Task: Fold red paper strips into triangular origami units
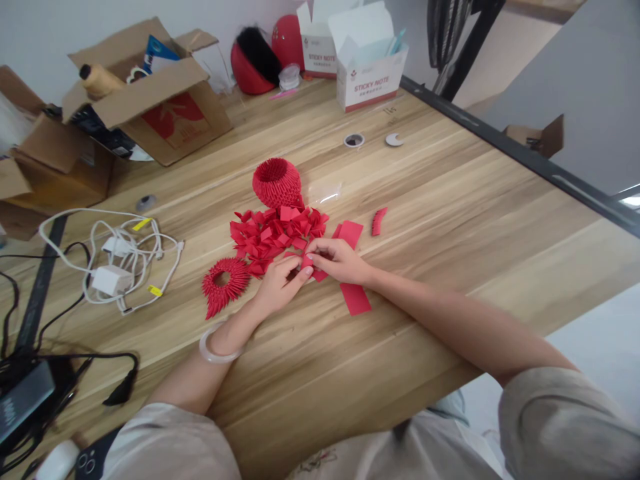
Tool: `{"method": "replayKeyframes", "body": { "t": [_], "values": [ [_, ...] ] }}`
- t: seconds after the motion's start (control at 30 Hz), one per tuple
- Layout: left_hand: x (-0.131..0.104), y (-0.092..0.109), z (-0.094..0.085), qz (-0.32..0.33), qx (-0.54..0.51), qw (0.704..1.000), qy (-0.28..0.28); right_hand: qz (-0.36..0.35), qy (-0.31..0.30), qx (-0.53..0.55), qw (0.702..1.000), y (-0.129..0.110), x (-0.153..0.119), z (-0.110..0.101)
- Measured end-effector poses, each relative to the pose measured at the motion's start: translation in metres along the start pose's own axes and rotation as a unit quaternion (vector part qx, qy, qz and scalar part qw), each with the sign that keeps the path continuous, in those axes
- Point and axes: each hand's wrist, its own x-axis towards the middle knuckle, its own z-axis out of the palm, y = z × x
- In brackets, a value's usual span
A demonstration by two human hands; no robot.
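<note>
Between my two hands is a small red paper piece (307, 261), pinched by the fingers of both. My left hand (283, 283) comes in from the lower left with a pale bangle (220, 343) on its wrist. Thumb and fingers of my right hand (343, 260) close on the piece from the right. Just beyond them lies a heap of folded red paper pieces (275, 233). Red paper strips (356, 299) lie partly under my right hand. A round red paper bowl (277, 183) stands behind the heap, and a spiky red paper ring (225, 283) rests to its left.
A short red folded stack (379, 221) lies to the right. White cables with chargers (113, 280) spread over the left of the wooden table (440, 220). Open cardboard boxes (160, 113) and a sticky note box (373, 80) stand at the back. A black plug (120, 390) lies front left.
</note>
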Motion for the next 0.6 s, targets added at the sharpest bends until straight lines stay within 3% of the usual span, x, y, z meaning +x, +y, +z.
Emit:
{"method": "replayKeyframes", "body": {
  "t": [0.6],
  "values": [
    [-0.0005, -0.0011, 0.0009, 0.004, 0.015, 1.0, -0.004, -0.008, -0.003, -0.026, 1.0, -0.0035, -0.0004, -0.0011]
  ]
}}
